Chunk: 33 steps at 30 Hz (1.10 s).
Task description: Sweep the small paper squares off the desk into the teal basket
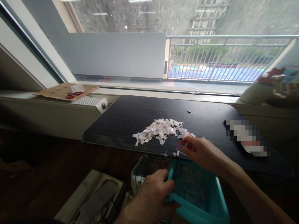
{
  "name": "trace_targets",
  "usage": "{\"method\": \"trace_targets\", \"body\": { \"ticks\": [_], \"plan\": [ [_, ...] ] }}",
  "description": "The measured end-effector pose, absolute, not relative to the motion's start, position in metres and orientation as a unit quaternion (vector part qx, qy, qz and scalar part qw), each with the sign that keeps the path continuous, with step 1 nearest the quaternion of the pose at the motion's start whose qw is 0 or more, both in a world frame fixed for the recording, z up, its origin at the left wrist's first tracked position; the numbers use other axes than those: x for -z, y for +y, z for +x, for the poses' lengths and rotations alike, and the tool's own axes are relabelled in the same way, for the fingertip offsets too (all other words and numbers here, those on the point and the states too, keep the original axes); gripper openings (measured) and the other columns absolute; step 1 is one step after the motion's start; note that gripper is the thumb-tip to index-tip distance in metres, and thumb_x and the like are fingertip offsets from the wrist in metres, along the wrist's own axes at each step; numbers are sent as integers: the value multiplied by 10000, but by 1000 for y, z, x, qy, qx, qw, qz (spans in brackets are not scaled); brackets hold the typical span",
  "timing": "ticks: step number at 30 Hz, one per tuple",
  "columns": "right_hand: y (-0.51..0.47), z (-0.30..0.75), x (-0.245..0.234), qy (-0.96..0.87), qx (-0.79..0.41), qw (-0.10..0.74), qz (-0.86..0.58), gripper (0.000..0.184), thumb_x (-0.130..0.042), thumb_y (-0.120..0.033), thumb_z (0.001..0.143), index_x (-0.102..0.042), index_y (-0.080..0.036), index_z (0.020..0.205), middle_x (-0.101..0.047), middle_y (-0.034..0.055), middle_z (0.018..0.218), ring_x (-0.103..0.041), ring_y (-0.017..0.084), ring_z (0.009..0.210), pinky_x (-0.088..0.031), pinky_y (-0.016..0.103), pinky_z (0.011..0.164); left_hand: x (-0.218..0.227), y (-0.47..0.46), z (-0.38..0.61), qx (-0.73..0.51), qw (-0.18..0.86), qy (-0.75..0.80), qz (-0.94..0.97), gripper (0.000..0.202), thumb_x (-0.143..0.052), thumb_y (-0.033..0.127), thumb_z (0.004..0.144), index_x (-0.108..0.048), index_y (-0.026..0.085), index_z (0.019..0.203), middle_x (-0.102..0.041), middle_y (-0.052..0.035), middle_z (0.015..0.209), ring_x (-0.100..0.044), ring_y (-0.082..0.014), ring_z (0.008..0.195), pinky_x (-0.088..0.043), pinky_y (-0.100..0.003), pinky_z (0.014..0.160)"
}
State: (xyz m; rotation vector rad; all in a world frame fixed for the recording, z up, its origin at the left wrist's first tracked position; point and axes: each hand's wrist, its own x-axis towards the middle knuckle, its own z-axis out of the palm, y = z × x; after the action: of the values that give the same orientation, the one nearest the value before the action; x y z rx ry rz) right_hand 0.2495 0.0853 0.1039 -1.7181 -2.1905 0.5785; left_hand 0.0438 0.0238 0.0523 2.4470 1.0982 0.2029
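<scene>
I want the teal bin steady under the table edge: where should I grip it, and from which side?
Probably the teal bin's left rim, from the left: the thin upright wall lets the left hand wrap over it, leaving the open top free below the table edge where the right hand works.

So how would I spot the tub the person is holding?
Find the black table under the window, with its heap of paper scraps. Just below the table's near edge, the left hand grips the rim of a plastic tub. It is the only bright teal thing there.
</scene>
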Motion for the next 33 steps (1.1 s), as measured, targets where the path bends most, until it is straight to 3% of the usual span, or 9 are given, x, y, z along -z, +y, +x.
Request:
{"method": "trace_targets", "body": {
  "ticks": [4,19,33],
  "plan": [
    [80,245,-107,-780,-216,146,-569,178,-488,-279,836,-651,-265,908,-664,-14,707,-580,138,617,-346,225,550,-55,24,45,-69,223,393,889,275,-786,319,710,-562,220,834,-520,-12,929,-514,-198,856,-382,-254,642],
    [77,240,-105,-796,-198,151,-552,213,-472,-255,851,-655,-243,959,-678,9,751,-586,138,628,-356,220,558,-64,28,53,-67,194,362,909,290,-775,381,726,-583,220,870,-526,-17,947,-522,-211,875,-420,-276,693],
    [78,247,-106,-801,-209,157,-539,217,-477,-304,863,-662,-267,971,-665,-11,724,-561,120,596,-360,207,545,-58,27,47,-80,203,373,902,290,-782,353,720,-559,221,850,-512,-10,946,-509,-205,880,-398,-272,688]
  ]
}}
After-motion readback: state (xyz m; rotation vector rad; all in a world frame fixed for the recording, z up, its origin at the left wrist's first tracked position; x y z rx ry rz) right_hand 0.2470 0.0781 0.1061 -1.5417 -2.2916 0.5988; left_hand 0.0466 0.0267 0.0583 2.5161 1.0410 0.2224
